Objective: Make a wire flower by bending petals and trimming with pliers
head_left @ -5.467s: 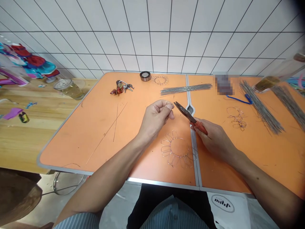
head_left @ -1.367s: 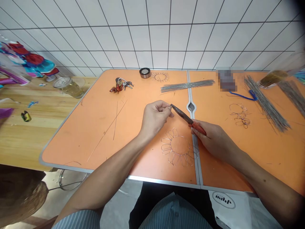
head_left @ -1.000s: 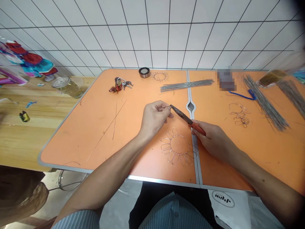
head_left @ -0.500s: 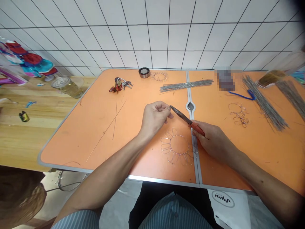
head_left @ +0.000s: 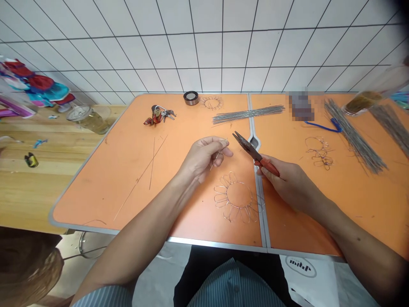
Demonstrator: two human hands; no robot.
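Observation:
A short thin wire (head_left: 214, 161) is pinched between the thumb and fingers of my left hand (head_left: 206, 155), above the orange table (head_left: 185, 204). My right hand (head_left: 287, 177) grips the red handles of long-nosed pliers (head_left: 251, 149). The pliers' jaws are slightly parted, pointing toward my left fingertips but apart from them. Below both hands lies a flower-shaped wire ring (head_left: 239, 207) with looped petals around a circle. Two loose wires (head_left: 140, 177) cross on the table to the left of my left hand.
Toward the back lie keys (head_left: 159, 115), a roll of tape (head_left: 191, 98), a small wire ring (head_left: 211, 102) and a bundle of wires (head_left: 247, 114). On the right are a bent wire piece (head_left: 319, 152), a thicker wire bundle (head_left: 356, 138) and a tilted jar (head_left: 364, 102).
The pliers' jaws have come away from the wire at my left fingertips and parted. My left hand has turned slightly, showing more of the wire.

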